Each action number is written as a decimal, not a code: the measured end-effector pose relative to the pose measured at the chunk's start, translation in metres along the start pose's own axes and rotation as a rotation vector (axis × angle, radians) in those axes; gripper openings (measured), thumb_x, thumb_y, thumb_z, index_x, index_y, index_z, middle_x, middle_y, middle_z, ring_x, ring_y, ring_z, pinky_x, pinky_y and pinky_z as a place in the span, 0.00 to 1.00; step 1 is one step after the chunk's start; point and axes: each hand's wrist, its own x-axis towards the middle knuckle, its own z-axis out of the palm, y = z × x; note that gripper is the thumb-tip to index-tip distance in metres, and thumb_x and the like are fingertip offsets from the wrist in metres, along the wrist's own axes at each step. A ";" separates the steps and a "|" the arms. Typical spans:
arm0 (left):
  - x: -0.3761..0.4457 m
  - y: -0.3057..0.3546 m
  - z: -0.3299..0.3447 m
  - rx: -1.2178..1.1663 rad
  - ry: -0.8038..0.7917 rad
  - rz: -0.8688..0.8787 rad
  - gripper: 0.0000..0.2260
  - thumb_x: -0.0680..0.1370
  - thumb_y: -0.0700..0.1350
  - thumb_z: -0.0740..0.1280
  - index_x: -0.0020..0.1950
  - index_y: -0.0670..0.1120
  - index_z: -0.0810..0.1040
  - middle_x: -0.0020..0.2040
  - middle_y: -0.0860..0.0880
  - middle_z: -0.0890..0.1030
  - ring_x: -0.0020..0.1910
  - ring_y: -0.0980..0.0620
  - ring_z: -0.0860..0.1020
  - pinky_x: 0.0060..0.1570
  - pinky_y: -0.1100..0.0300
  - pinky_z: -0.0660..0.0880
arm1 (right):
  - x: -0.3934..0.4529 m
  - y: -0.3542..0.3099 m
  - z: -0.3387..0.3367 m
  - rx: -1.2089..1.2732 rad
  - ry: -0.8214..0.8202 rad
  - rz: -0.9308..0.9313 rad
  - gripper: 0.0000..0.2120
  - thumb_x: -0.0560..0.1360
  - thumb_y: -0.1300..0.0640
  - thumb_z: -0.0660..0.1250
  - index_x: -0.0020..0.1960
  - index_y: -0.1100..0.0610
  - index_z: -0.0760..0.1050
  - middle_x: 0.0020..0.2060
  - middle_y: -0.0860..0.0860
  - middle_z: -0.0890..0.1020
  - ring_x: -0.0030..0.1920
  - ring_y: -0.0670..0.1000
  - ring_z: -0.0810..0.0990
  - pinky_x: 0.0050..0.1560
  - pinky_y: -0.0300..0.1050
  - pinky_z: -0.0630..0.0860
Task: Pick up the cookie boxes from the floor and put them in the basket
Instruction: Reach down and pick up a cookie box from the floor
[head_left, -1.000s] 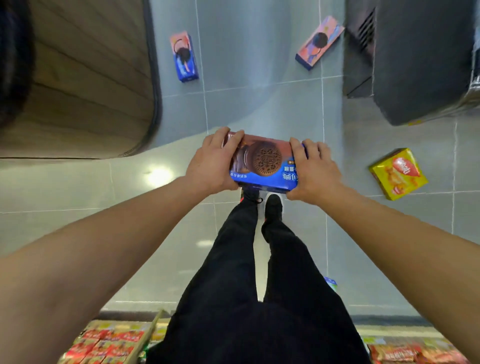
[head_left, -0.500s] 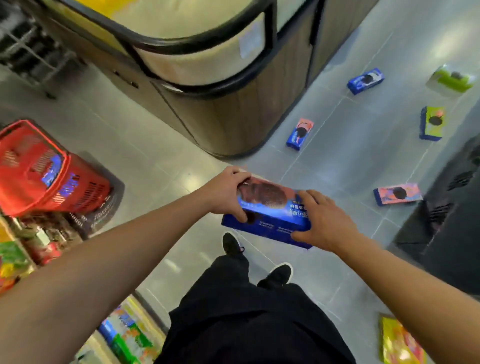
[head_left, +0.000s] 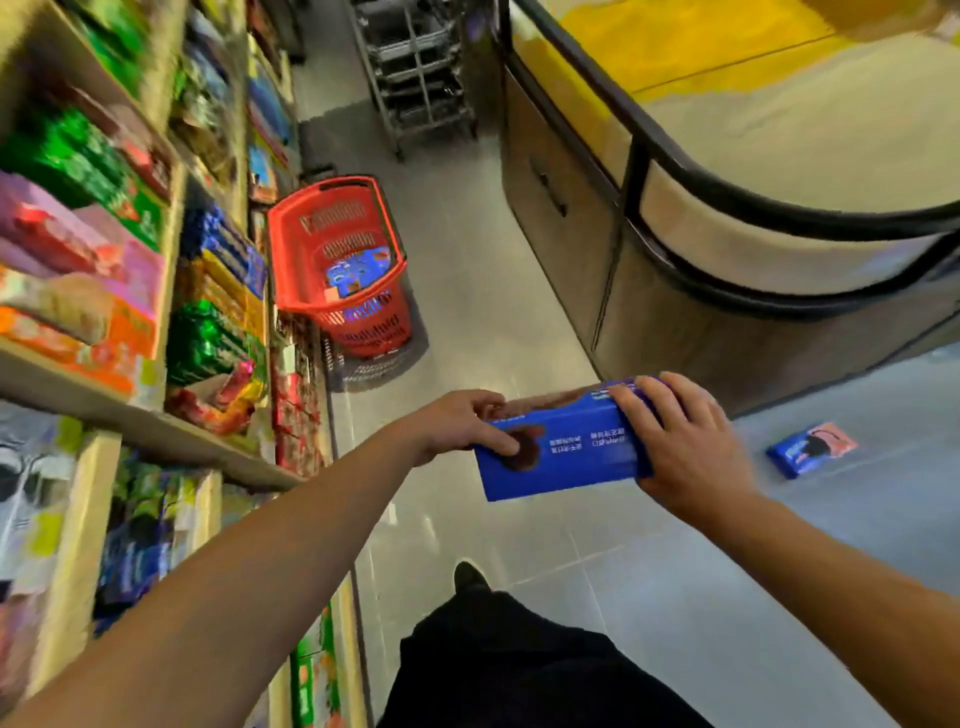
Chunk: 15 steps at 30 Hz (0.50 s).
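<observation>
Legs: black trousers (head_left: 519, 670) at the bottom centre, one dark shoe (head_left: 469, 576) on the grey floor (head_left: 519, 291).
Left hand (head_left: 457, 423): centre of frame, fingers and thumb curled round the left end of the blue cookie box (head_left: 558, 449).
Right hand (head_left: 685, 447): fingers wrapped over the box's right end, gripping it.
Held box: carried level between both hands, above the floor, long side facing the camera.
Second box (head_left: 811, 448): blue and pink, flat on the floor at the right edge.
Shelves (head_left: 130, 415): packed with bright packets down the left side.
Basket (head_left: 337, 260): red, on the floor beside the shelves, upper centre-left, with blue boxes inside.
Counter (head_left: 727, 234): curved, dark-rimmed, upper right.
Rack (head_left: 415, 67): metal, top centre, blurred.
</observation>
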 end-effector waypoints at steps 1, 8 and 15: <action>-0.001 -0.006 -0.018 -0.034 0.032 0.017 0.39 0.57 0.44 0.79 0.67 0.46 0.72 0.58 0.49 0.79 0.56 0.50 0.79 0.59 0.55 0.76 | 0.020 -0.010 -0.001 -0.001 -0.008 -0.018 0.45 0.57 0.50 0.80 0.69 0.55 0.66 0.63 0.58 0.75 0.63 0.62 0.71 0.61 0.60 0.73; -0.009 -0.039 -0.102 -0.068 0.424 0.302 0.34 0.67 0.51 0.77 0.70 0.54 0.68 0.65 0.53 0.74 0.61 0.54 0.74 0.59 0.57 0.75 | 0.132 -0.067 -0.009 0.183 -0.113 -0.017 0.43 0.62 0.45 0.77 0.71 0.48 0.60 0.63 0.47 0.71 0.64 0.51 0.64 0.56 0.52 0.76; 0.009 -0.060 -0.164 0.133 0.522 0.387 0.47 0.57 0.58 0.79 0.71 0.65 0.59 0.66 0.61 0.60 0.63 0.61 0.68 0.58 0.68 0.67 | 0.241 -0.096 -0.009 0.259 -0.263 -0.149 0.44 0.63 0.42 0.73 0.73 0.46 0.56 0.64 0.47 0.69 0.65 0.51 0.63 0.60 0.52 0.75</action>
